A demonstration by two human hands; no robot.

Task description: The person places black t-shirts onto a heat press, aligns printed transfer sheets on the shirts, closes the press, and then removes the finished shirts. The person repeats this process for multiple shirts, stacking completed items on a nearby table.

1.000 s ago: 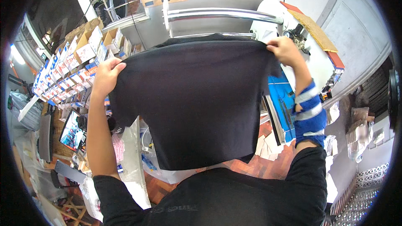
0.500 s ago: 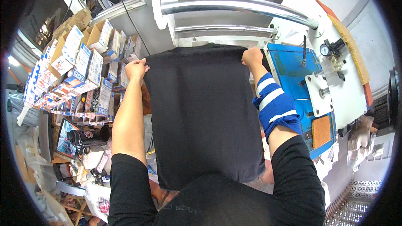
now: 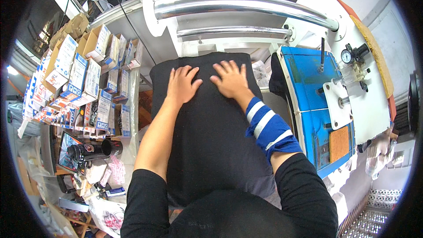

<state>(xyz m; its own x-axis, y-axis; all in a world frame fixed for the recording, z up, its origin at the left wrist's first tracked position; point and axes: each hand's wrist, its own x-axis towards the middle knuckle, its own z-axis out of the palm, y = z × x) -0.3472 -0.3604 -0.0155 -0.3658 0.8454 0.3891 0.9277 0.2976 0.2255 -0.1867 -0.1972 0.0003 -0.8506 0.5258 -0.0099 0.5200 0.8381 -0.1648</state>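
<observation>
A black T-shirt lies spread over the press platen in front of me, covering most of it. My left hand rests on its upper left part, fingers apart. My right hand is spread on the cloth just to the right of it, fingers outstretched. A blue cloth with white stripes is wrapped around my right forearm. Beside the shirt on the right is the press's blue upper plate.
Chrome press bars cross the back, with a pressure gauge at the right. Stacked cardboard boxes crowd the left, above a screen, a black cylinder and clutter. A perforated basket stands at lower right.
The shirt has gone from being held up by its shoulders to lying on the platen. Both hands let go of its edges and moved inward, opening flat on the cloth.
</observation>
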